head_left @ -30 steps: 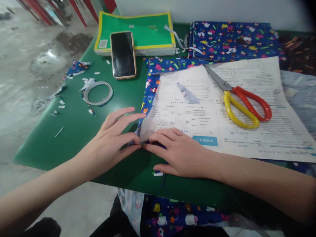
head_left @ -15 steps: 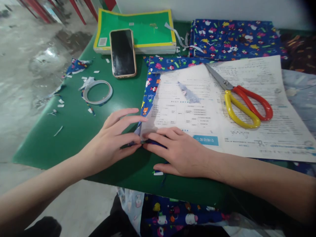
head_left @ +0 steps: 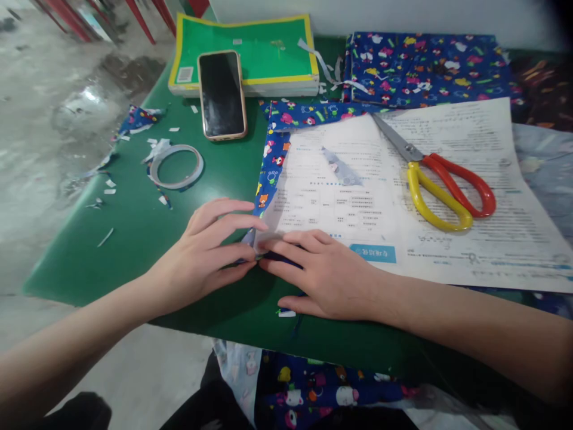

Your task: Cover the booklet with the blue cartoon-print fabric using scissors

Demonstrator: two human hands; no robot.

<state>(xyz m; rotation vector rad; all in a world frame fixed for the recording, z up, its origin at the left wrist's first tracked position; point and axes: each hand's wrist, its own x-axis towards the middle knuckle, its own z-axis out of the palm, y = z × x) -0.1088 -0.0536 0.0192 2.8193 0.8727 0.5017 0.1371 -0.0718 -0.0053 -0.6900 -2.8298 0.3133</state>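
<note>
My left hand (head_left: 201, 251) pinches the near left corner of a blue cartoon-print cloth (head_left: 274, 155) between thumb and fingertips, its upper fingers held apart. This cloth lies folded over the left and far edges of an opened-out printed booklet (head_left: 344, 209). Fingers stretched, my right hand (head_left: 331, 275) presses down on the booklet's near edge by that same corner, its thumb spread towards me on the table. The two hands' fingertips nearly meet there and hide the fold. On the pages rest scissors (head_left: 441, 185) with one red and one yellow handle, and a pale triangular scrap (head_left: 341, 167).
A roll of tape (head_left: 197, 170) lies left on the green table (head_left: 134, 257) among small scraps. A phone (head_left: 221, 95) leans on a green book (head_left: 268, 54) with yellow edges. Behind the booklet is a folded stack of printed cloth (head_left: 425, 68). More printed cloth (head_left: 331, 388) lies over my lap.
Both hands keep their place at the corner with barely any movement. The view has shifted very slightly; the objects on the table stay where they were.
</note>
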